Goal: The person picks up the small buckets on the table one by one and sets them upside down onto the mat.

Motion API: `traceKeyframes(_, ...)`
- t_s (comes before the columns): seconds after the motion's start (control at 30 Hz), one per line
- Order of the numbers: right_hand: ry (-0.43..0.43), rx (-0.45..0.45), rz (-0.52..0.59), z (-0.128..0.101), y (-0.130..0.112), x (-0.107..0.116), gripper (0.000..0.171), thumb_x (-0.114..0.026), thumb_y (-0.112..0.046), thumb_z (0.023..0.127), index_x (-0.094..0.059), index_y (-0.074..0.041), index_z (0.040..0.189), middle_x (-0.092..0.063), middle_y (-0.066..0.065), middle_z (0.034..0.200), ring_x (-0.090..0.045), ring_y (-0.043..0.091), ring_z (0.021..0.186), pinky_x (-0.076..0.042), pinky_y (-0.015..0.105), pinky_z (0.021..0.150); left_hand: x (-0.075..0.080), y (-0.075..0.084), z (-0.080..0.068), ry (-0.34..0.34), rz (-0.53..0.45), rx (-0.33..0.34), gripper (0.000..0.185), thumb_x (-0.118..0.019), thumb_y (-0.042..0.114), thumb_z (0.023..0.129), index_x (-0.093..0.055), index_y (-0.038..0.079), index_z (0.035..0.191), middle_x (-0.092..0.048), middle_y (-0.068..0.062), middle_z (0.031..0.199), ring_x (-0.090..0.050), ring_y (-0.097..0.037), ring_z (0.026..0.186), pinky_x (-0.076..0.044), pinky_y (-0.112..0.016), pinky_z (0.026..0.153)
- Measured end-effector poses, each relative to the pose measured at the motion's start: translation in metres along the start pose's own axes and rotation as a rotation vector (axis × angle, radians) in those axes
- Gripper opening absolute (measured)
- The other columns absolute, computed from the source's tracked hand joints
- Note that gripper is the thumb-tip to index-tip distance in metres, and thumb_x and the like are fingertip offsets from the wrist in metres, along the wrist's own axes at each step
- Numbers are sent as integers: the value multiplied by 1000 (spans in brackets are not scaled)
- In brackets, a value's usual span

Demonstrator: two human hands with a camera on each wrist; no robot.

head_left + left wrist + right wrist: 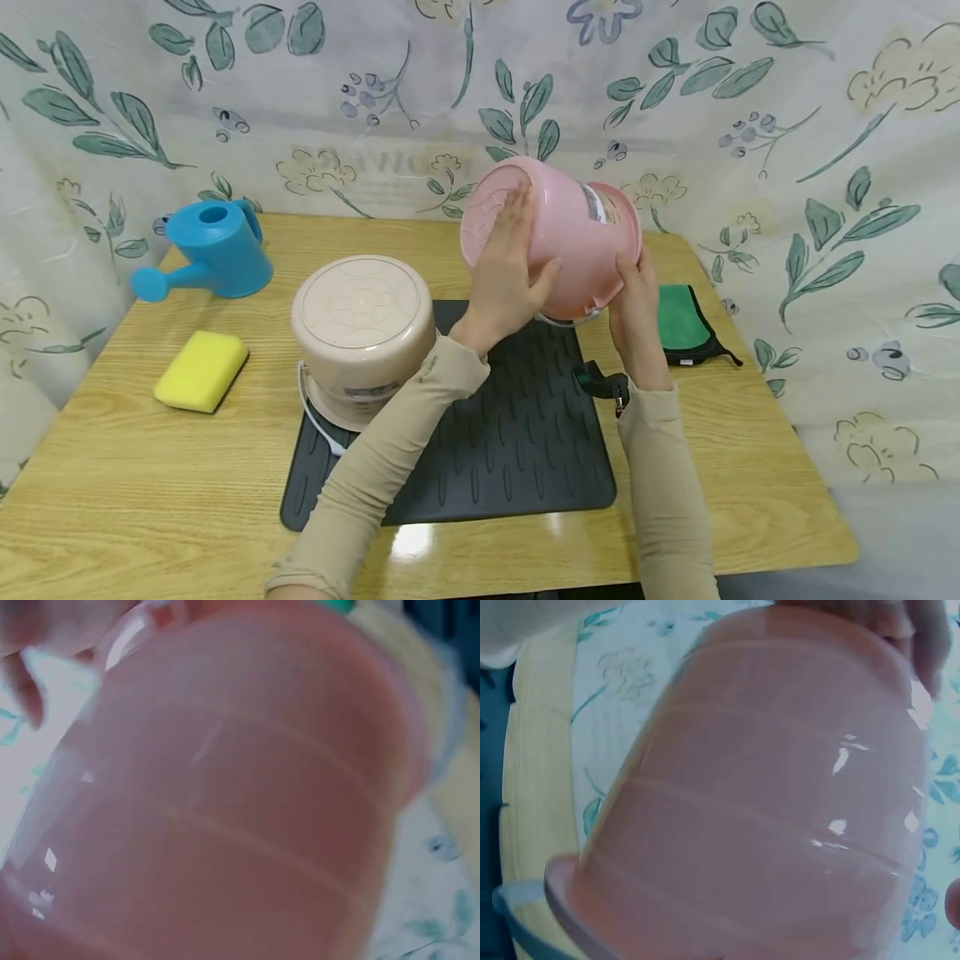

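- Head view: glossy pink plastic bucket held in the air over the back part of the black ribbed rubber mat, tipped on its side, base to the left, mouth to the right. Left hand: not clenched, fingers laid straight against the base. Right hand: grip closed about the rim, thumb along the outer wall. An upturned cream plastic bucket sits on the mat, at its left.
- Handling (judged from looks): light, stiff, not fragile, but slick; the rim should give the surest hold, with the base for support. The thin pale bail handle may swing.
- Hard to make out, head view: bucket's interior; right fingertips behind the rim; label print illegible.
- Left wrist view: dim, blurred; bucket wall fills most of it. Fingers at upper left are cut off, probably the right hand's.
- Right wrist view: bucket wall again, handle cropped at lower left; fingers at the base end partly out of frame. Neither wrist view settles the right grip.
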State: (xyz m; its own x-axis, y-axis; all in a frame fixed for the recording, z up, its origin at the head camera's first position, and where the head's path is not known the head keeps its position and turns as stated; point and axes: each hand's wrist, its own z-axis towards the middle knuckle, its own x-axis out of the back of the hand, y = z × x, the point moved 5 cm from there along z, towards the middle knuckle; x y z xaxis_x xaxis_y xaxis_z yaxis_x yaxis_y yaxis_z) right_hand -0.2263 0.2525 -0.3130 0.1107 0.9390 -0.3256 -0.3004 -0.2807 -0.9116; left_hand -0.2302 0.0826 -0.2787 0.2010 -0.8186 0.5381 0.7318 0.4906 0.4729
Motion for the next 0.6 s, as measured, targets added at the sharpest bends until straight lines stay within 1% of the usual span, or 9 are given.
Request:
traceKeyframes(0.07, -40, -15, 70, -3, 4, 2, 48, -38, -15, 99, -23, -9, 144, -28, 4, 145, -31, 18, 131, -29, 34, 107, 3, 12, 1, -46, 76, -75, 73, -53, 27, 88, -19, -4, 143, -16, -16, 151, -4, -17, 140, -5, -28, 114)
traceKeyframes(0.17, -103, -71, 196, -10, 11, 7, 46, -34, -19, 100, -24, -10, 144, -28, 4, 145, -30, 17, 131, -30, 31, 106, 4, 30, 3, -132, 182, -193, 70, -53, 28, 88, -22, -5, 142, -19, -17, 150, -6, -20, 140, -4, -30, 114)
traceKeyframes(0.23, -158, -115, 271, -14, 17, 8, 45, -28, -23, 101, -24, -13, 145, -27, 2, 146, -28, 16, 132, -29, 31, 106, 5, 39, 4, -206, 238, -252, 70, -54, 26, 87, -23, -4, 143, -19, -16, 150, -6, -21, 140, -3, -30, 114)
traceKeyframes(0.3, -206, -172, 318, -18, 24, 8, 46, -26, -31, 101, -25, -14, 144, -26, 3, 146, -26, 17, 133, -30, 30, 104, 5, 45, 4, -292, 296, -297, 72, -56, 25, 85, -23, -2, 143, -18, -15, 150, -6, -21, 140, -1, -29, 114)
traceKeyframes(0.4, -289, -261, 348, -24, 30, 8, 52, -24, -40, 99, -19, -20, 147, -17, 2, 151, -18, 18, 137, -25, 33, 108, 6, 51, 2, -423, 350, -353, 80, -62, 28, 81, -21, 0, 144, -15, -13, 151, -4, -21, 141, 2, -28, 113)
traceKeyframes(0.5, -327, -378, 358, -33, 37, 12, 59, -25, -46, 97, -9, -21, 148, -8, 4, 153, -11, 20, 139, -19, 36, 111, 6, 55, -3, -536, 368, -411, 87, -65, 33, 79, -18, 1, 145, -13, -12, 152, -4, -22, 141, 4, -28, 113)
traceKeyframes(0.53, -335, -414, 354, -36, 39, 14, 61, -24, -47, 97, -6, -21, 148, -7, 3, 153, -10, 20, 139, -19, 36, 111, 5, 57, -5, -567, 367, -432, 88, -65, 34, 78, -18, 1, 145, -12, -11, 152, -4, -22, 141, 4, -28, 113)
traceKeyframes(0.6, -340, -476, 334, -41, 44, 17, 63, -23, -48, 97, -2, -20, 148, -9, 3, 152, -15, 18, 138, -23, 35, 109, 5, 60, -8, -613, 360, -470, 87, -64, 34, 79, -18, 1, 145, -13, -11, 152, -4, -22, 141, 3, -28, 113)
